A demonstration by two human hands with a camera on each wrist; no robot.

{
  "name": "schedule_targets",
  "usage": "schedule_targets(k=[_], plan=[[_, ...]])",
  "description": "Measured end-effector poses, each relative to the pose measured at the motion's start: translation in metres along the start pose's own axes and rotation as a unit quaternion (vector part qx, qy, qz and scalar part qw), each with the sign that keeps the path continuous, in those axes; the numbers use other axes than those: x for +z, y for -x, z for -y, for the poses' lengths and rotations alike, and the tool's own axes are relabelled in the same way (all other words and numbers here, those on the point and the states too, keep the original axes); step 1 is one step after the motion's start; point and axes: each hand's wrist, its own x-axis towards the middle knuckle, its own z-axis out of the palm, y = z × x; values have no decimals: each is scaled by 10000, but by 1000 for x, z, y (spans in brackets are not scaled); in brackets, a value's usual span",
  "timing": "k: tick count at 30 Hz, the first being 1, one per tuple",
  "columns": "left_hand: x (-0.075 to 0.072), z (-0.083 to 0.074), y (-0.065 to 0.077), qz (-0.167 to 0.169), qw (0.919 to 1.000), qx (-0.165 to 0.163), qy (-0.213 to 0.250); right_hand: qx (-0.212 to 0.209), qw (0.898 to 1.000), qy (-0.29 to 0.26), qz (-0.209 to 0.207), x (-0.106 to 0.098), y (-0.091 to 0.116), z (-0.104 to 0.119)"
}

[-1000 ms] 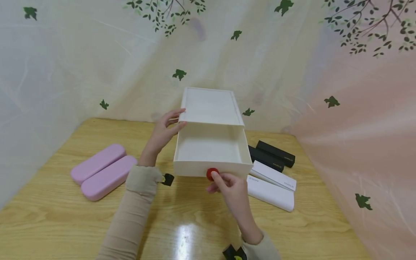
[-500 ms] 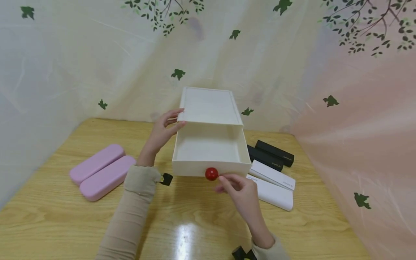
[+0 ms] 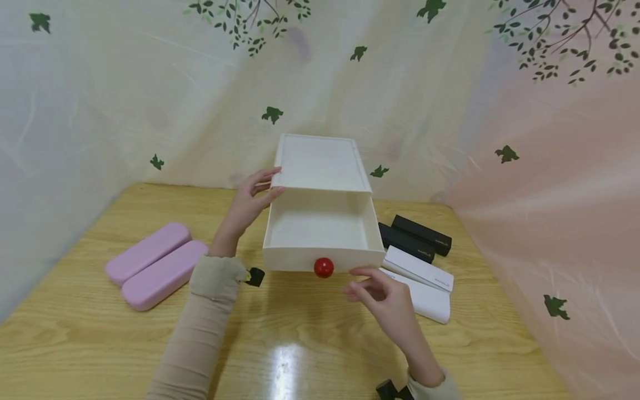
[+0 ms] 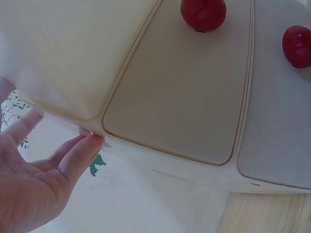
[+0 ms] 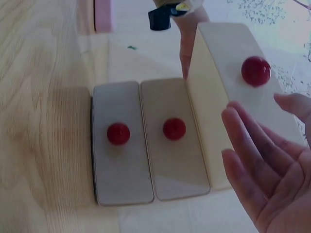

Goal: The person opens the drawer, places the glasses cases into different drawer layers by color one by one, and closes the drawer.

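A white drawer cabinet (image 3: 320,161) stands at the middle of the table, its top drawer (image 3: 290,259) pulled well out with nothing visible inside. On that drawer's front is a round red knob (image 3: 324,268). The two drawers below, each with a red knob (image 5: 174,128), are closed in the right wrist view. My left hand (image 3: 246,201) rests against the cabinet's left side near the top, fingers extended and thumb at the front edge. Just right of the red knob, apart from it, my right hand (image 3: 389,304) holds nothing, with loosely bent fingers.
Two pink oblong cases (image 3: 165,275) lie on the wooden table (image 3: 75,344) at the left. To the right of the cabinet lie two black slim boxes (image 3: 422,234) and two white slim boxes (image 3: 425,269). A leaf-patterned cloth (image 3: 200,111) hangs behind the table.
My right hand has let go of the red knob and moved away to the right. The top drawer stays pulled out. My left hand keeps its place on the cabinet's side.
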Motion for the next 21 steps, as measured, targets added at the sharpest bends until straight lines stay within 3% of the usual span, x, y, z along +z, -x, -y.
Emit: schedule_targets(k=[8,13,21], plan=[[2,2,-1,-95,9999,88,-24,-516,9931,972,412,-21,4,-10],[2,3,0,-91,9999,75,-35,-459,9838,1559,757,-30,6,-14],[2,2,0,-96,9999,77,-35,-192,9663,2428,830,-45,7,-28]])
